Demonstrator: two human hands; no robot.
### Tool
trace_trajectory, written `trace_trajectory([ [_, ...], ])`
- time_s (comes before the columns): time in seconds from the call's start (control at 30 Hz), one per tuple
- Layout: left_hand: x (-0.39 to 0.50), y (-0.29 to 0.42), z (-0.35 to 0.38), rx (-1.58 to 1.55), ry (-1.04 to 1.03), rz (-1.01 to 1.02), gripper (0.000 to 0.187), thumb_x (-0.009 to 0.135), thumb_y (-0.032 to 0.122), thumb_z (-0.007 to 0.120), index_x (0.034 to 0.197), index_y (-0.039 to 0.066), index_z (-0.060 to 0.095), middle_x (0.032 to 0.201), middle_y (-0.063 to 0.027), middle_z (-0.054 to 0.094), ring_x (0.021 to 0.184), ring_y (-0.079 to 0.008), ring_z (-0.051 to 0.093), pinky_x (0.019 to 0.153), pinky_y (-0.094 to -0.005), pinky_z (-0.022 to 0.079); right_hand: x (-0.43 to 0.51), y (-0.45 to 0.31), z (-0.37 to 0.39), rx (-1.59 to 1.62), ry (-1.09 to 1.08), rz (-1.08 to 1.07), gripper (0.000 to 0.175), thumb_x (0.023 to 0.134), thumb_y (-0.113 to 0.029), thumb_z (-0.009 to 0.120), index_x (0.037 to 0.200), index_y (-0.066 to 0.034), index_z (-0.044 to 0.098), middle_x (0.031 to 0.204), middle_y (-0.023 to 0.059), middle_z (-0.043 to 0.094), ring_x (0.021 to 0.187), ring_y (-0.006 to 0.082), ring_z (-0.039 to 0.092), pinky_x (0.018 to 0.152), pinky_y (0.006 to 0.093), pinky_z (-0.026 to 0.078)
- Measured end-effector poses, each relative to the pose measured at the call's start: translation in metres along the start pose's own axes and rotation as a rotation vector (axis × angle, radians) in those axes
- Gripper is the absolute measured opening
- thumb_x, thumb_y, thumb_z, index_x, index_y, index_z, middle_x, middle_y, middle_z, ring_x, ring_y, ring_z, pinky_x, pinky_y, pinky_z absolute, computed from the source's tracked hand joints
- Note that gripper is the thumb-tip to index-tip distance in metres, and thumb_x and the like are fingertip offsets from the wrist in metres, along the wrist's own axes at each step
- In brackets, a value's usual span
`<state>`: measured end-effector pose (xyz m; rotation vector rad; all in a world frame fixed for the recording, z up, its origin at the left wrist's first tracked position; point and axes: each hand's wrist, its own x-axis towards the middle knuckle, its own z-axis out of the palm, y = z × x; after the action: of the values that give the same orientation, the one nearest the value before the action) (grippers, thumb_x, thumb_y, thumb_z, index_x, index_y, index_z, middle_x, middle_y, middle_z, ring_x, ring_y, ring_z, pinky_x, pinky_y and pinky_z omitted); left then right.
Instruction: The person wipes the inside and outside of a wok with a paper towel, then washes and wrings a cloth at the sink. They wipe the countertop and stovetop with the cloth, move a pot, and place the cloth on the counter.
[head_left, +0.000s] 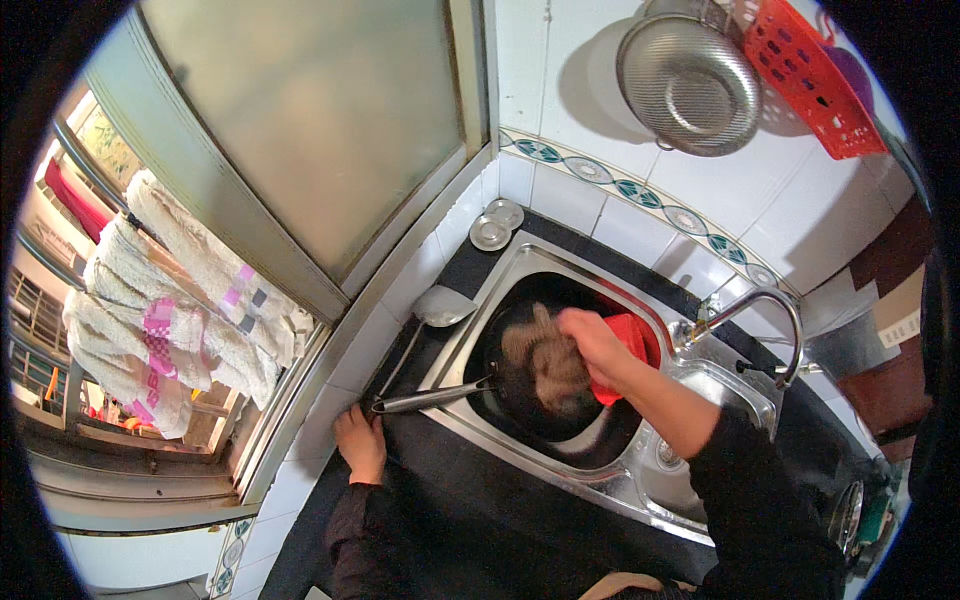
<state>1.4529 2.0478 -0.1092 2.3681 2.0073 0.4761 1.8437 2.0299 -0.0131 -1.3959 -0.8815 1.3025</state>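
Observation:
A black wok (510, 424) with a metal handle (442, 395) lies in the left basin of a stainless steel sink (469, 409). Inside the wok is a brown, cloth-like thing (551, 367), blurred by motion. My right hand (596, 345) grips it at its right edge; the fingertips are blurred. Beside and beneath that hand shows a red plastic item (630, 337), partly covered. On the black counter, my left hand (361, 444) rests close to the end of the wok handle. Whether it grips the handle's tip, I cannot tell. A metal turner (444, 307) lies behind it, along the tiled ledge.
A curved faucet (780, 300) rises at the sink's right, over a smaller basin (671, 480). Two small round dishes (495, 227) sit in the corner. A metal strainer (688, 86) and a red basket (810, 82) hang on the wall. Towels (142, 322) hang outside the window.

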Motion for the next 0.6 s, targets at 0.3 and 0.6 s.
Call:
trace_trajectory([
  [0.3,-0.082,-0.011,-0.029,0.039,-0.008,-0.232,0.025,0.079,0.022,0.061,0.084,0.003,0.047,0.082,-0.017,0.05,0.076,-0.0364,0.053,0.061,-0.0458,0.044,0.165,0.047,0.076,-1.035,0.041,-0.584,0.032,0.079,-0.018,0.056,0.107,-0.0013,0.051,0.11,0.02,0.054,0.106,0.0362,0.049,0.086,0.0408,0.041],
  [0.6,-0.245,-0.033,-0.069,-0.161,0.055,-0.541,0.02,0.083,0.014,0.057,0.093,-0.001,0.048,0.078,-0.0149,0.051,0.066,-0.0295,0.052,0.06,-0.0375,0.041,0.101,0.105,0.197,-1.476,-0.489,-0.591,0.053,0.077,-0.013,0.047,0.129,-0.0033,0.041,0.132,0.0218,0.039,0.126,0.0375,0.032,0.105,0.0468,0.023],
])
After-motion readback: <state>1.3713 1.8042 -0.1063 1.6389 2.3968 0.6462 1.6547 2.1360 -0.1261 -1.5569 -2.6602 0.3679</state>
